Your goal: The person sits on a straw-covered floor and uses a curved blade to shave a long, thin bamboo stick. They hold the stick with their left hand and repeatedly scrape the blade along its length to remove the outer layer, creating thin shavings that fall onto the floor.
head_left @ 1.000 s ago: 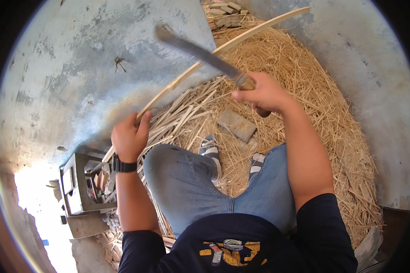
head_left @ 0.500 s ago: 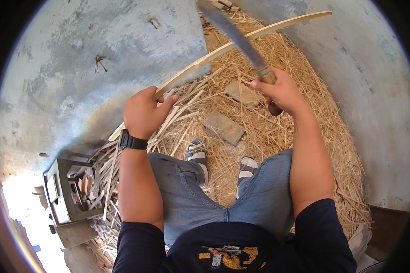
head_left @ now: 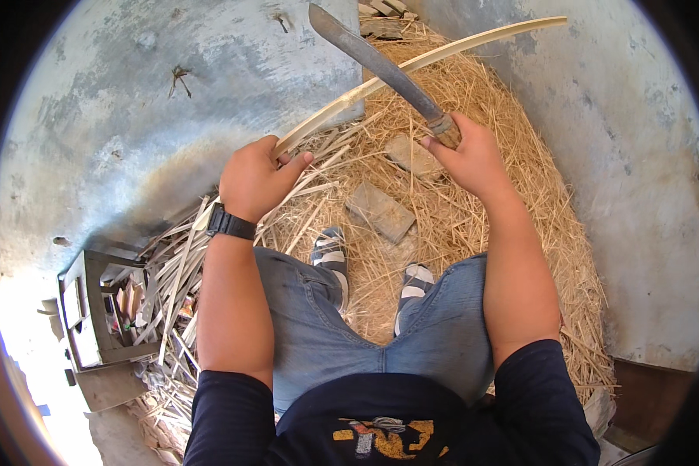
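Observation:
My left hand (head_left: pixel 258 177) is closed round the near end of a long, pale split-bamboo strip (head_left: pixel 474 40). The strip runs up and to the right, its far end reaching toward the right-hand wall. In my right hand (head_left: pixel 471 155) is a machete (head_left: pixel 380 68), gripped by its worn brown handle. Its dark, slightly curved blade points up and to the left and crosses over the strip about midway. Whether the blade touches the strip I cannot tell.
Shavings and thin strips (head_left: pixel 512 155) cover the floor, with two flat blocks (head_left: pixel 380 211) among them. Split sticks (head_left: pixel 186 256) pile up at left beside a wooden frame box (head_left: pixel 93 311). Stained walls (head_left: pixel 621 155) rise on both sides, and my feet stand near the blocks.
The machete has swung leftward, its tip now further left, and my right hand has shifted slightly up and left. My left hand keeps hold of the strip, which has barely moved.

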`<state>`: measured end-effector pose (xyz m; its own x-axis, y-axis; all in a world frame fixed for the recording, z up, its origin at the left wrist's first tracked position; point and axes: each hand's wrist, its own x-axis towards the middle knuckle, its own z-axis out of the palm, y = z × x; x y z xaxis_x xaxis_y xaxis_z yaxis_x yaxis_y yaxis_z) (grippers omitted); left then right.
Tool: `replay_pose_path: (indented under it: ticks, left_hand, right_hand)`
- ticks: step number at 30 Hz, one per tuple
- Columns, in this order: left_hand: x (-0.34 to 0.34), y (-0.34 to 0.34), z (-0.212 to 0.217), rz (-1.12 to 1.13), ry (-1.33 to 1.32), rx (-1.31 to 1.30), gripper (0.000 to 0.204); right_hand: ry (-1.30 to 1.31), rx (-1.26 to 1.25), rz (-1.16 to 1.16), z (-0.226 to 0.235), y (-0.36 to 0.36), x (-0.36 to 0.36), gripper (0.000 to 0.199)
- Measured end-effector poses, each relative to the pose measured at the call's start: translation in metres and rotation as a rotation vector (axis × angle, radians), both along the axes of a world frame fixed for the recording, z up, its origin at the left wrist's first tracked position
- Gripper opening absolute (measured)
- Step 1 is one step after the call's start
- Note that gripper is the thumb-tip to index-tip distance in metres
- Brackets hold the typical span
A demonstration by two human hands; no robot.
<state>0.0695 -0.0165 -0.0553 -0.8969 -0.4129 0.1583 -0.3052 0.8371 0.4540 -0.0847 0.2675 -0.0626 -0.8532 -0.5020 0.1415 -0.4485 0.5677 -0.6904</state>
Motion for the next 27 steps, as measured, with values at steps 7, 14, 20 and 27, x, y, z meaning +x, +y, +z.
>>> replay_pose_path:
  ticks: [7, 14, 20, 27]
  left_hand:
    - [0.002, 0.001, 0.003, 0.024, -0.017, -0.075, 0.047]
    - [-0.002, -0.002, -0.010, 0.023, 0.132, -0.181, 0.048]
    - [-0.004, 0.010, -0.005, 0.037, 0.093, -0.131, 0.046]
    - [-0.005, 0.000, -0.005, 0.065, 0.078, -0.220, 0.050]
  right_hand:
    - [0.325, -0.045, 0.216, -0.011, -0.013, 0.014, 0.031]
    - [0.137, 0.012, -0.012, -0.003, 0.003, -0.002, 0.033]
    - [0.412, 0.087, 0.113, -0.006, -0.009, 0.016, 0.026]
    - [0.263, 0.174, -0.079, -0.010, 0.003, -0.008, 0.024]
